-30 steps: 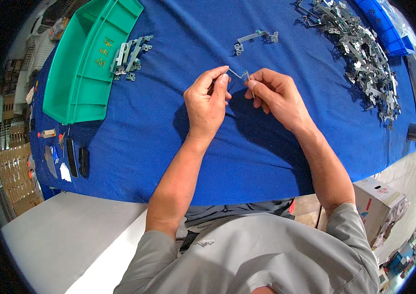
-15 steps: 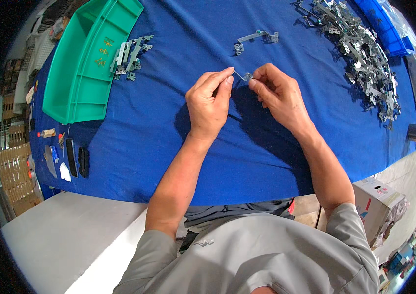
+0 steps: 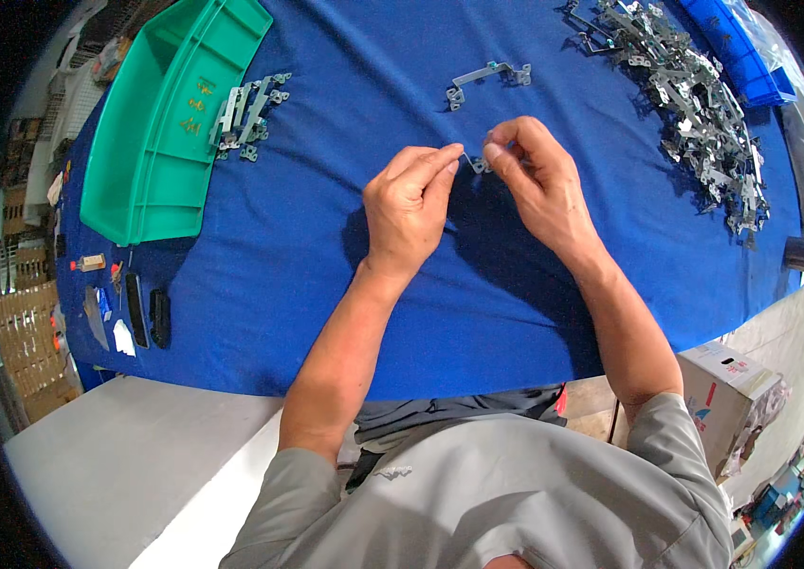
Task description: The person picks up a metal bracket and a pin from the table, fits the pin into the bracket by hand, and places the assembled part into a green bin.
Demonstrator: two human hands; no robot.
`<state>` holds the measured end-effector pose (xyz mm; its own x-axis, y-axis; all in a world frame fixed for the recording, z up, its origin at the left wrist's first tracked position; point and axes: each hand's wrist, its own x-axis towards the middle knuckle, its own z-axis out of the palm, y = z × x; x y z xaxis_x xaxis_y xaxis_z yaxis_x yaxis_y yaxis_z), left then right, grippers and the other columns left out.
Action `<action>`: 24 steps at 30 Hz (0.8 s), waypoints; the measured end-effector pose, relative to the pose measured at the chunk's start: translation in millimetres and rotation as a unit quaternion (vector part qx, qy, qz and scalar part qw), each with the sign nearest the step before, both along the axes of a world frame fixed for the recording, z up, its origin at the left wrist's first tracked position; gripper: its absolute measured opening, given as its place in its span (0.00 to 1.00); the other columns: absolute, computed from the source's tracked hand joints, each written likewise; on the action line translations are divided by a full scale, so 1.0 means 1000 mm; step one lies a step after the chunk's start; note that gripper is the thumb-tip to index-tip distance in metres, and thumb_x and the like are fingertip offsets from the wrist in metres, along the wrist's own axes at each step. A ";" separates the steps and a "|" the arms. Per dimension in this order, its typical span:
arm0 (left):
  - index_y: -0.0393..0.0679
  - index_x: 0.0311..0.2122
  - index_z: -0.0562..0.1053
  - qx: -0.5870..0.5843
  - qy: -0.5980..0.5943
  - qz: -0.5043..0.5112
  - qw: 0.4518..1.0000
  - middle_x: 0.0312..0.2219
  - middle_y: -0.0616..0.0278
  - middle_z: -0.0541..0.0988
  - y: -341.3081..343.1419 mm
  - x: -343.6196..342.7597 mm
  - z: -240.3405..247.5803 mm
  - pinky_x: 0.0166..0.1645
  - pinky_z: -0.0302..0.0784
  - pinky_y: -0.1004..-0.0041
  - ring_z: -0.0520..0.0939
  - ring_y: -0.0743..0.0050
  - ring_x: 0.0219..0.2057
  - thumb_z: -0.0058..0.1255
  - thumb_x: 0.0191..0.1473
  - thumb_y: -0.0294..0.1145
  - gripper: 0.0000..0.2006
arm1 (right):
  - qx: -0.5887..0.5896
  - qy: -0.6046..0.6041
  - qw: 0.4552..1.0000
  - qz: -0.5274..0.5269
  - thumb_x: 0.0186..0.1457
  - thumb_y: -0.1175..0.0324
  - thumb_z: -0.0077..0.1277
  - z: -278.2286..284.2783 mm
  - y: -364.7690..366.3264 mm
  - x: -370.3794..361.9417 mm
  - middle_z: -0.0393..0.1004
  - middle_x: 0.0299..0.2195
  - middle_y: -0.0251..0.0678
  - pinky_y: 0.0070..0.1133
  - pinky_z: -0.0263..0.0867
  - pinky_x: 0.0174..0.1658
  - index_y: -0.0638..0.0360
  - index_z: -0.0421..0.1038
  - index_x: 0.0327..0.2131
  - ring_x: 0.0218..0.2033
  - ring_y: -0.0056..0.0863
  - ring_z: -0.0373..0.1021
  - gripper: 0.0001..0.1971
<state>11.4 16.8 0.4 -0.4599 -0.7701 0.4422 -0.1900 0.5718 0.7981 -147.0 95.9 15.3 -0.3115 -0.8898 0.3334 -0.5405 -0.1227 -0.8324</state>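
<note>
A small silvery metal bracket (image 3: 478, 165) spans the gap between my hands above the blue cloth. My left hand (image 3: 411, 207) pinches one end of it between thumb and fingertips. Just beside its other end, my right hand (image 3: 542, 182) is closed, thumb against fingers; whatever lies between those fingertips is too small or hidden to name. Beyond my hands a similar bracket (image 3: 489, 72) lies alone on the cloth. To the left, several more brackets (image 3: 248, 114) are grouped against the green bin.
The green plastic bin (image 3: 141, 185) stands at left. A large heap of metal brackets (image 3: 705, 119) spreads at right, beside a blue tray (image 3: 739, 52). A small bottle (image 3: 89, 263) and black tools (image 3: 159, 318) lie near the left edge. A carton (image 3: 726, 384) sits below at right.
My right fingertips have lifted slightly from the bracket's end, which now shows below them. My left fingertips have shifted a little to the right and down with the bracket.
</note>
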 end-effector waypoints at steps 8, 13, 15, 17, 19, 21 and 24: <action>0.40 0.41 0.81 0.256 0.075 -0.031 0.963 0.26 0.70 0.79 -0.005 0.007 0.009 0.24 0.71 0.86 0.76 0.88 0.23 0.58 0.56 0.24 0.08 | -0.066 0.016 0.997 0.023 0.60 0.74 0.50 0.000 0.002 -0.001 0.73 0.30 0.44 0.29 0.69 0.37 0.63 0.69 0.39 0.33 0.40 0.74 0.05; 0.35 0.46 0.76 0.402 0.126 -0.090 0.902 0.29 0.62 0.80 -0.018 0.014 0.012 0.23 0.74 0.84 0.77 0.85 0.21 0.57 0.56 0.25 0.13 | -0.072 0.028 0.996 0.049 0.59 0.75 0.51 0.003 0.003 0.003 0.72 0.31 0.45 0.31 0.68 0.37 0.63 0.69 0.38 0.33 0.45 0.72 0.05; 0.35 0.47 0.75 0.417 0.141 -0.094 0.893 0.29 0.61 0.81 -0.020 0.014 0.013 0.23 0.75 0.83 0.78 0.85 0.21 0.57 0.56 0.25 0.14 | -0.089 0.045 0.994 0.050 0.58 0.75 0.51 0.006 0.003 0.003 0.72 0.31 0.45 0.31 0.69 0.37 0.62 0.69 0.38 0.33 0.45 0.72 0.05; 0.35 0.47 0.74 0.435 0.110 -0.122 0.885 0.30 0.60 0.81 -0.022 0.015 0.014 0.24 0.77 0.83 0.78 0.85 0.21 0.57 0.56 0.25 0.14 | -0.107 0.062 0.991 0.052 0.58 0.75 0.51 0.006 0.003 0.002 0.72 0.31 0.44 0.31 0.69 0.38 0.62 0.69 0.38 0.33 0.44 0.72 0.05; 0.34 0.48 0.73 0.429 0.086 -0.139 0.889 0.33 0.56 0.81 -0.025 0.017 0.013 0.25 0.78 0.81 0.79 0.82 0.23 0.57 0.57 0.29 0.16 | -0.101 0.101 0.987 0.079 0.57 0.76 0.52 0.005 0.002 0.001 0.72 0.31 0.44 0.31 0.69 0.37 0.62 0.69 0.38 0.34 0.45 0.72 0.05; 0.33 0.50 0.71 0.422 0.061 -0.156 0.891 0.36 0.52 0.81 -0.028 0.021 0.014 0.26 0.79 0.80 0.80 0.79 0.25 0.57 0.58 0.33 0.19 | -0.086 0.098 0.989 0.070 0.58 0.76 0.51 0.007 0.004 0.002 0.72 0.30 0.43 0.30 0.69 0.36 0.62 0.69 0.38 0.32 0.42 0.72 0.05; 0.30 0.57 0.63 0.476 0.192 -0.276 0.813 0.51 0.40 0.74 -0.034 0.030 0.020 0.33 0.82 0.74 0.82 0.63 0.36 0.52 0.60 0.48 0.31 | -0.040 0.011 0.999 0.022 0.60 0.75 0.50 0.008 0.005 0.003 0.72 0.29 0.41 0.27 0.69 0.31 0.63 0.69 0.38 0.27 0.33 0.72 0.04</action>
